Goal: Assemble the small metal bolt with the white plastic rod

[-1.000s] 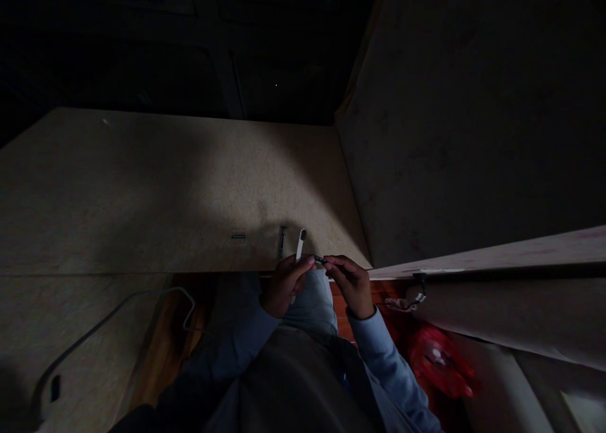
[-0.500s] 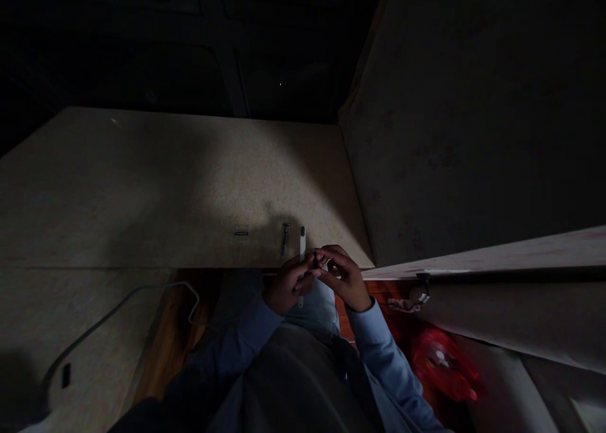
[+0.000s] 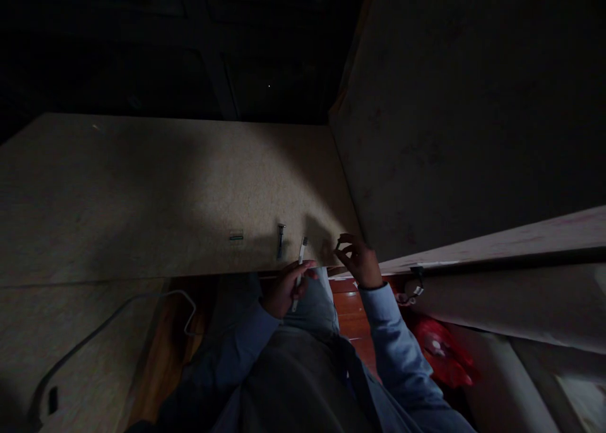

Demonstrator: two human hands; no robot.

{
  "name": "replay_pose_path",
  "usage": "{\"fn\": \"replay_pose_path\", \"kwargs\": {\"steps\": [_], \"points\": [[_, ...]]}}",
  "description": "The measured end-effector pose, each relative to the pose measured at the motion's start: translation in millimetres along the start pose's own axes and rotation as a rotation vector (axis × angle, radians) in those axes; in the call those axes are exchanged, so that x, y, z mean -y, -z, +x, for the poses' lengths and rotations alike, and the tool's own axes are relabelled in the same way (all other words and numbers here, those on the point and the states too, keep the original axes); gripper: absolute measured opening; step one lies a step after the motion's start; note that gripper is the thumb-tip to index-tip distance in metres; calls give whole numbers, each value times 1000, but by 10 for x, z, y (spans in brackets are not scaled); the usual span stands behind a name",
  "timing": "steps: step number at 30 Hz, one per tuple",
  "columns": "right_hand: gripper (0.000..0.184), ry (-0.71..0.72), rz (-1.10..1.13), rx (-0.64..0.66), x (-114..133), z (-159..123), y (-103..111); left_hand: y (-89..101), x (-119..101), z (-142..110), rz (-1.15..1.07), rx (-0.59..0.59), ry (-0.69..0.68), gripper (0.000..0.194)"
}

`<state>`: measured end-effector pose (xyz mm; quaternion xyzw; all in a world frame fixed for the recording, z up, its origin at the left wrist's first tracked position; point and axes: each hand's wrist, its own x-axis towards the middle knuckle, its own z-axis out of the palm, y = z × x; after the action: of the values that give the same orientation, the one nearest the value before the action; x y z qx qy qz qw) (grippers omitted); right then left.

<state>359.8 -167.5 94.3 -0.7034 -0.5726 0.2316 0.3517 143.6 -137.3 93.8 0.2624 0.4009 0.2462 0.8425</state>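
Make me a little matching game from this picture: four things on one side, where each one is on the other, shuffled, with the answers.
Things
1. white toothbrush
2. small dark piece
3. razor
4. red bag

Places
A. lying on the tabletop
B. low down, beyond the right sleeve
C. held in the left hand
D. pinched in the right hand

Pairs: 1-C, 2-D, 3-A, 4-B

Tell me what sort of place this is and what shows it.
Probably a dimly lit room in a home, though much is dark: a pale speckled tabletop, a slim, dark T-shaped razor-like tool lying on it, and a glossy reddish-brown floor below.
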Motion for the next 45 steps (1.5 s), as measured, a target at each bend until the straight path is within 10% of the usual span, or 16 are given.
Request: {"fn": "replay_pose_path", "kwargs": {"steps": [6, 25, 34, 45], "points": [[30, -245, -751, 287, -389, 292, 170, 63, 51, 103, -66, -85, 41, 39], [33, -97, -895, 483, -601, 672, 184, 263, 29, 136, -103, -132, -17, 28], [36, -129, -711, 369, -363, 212, 285, 409, 24, 145, -161, -126, -44, 34], [27, -53, 13, 243, -178, -428, -596, 484, 12, 74, -139, -95, -179, 51]]}}
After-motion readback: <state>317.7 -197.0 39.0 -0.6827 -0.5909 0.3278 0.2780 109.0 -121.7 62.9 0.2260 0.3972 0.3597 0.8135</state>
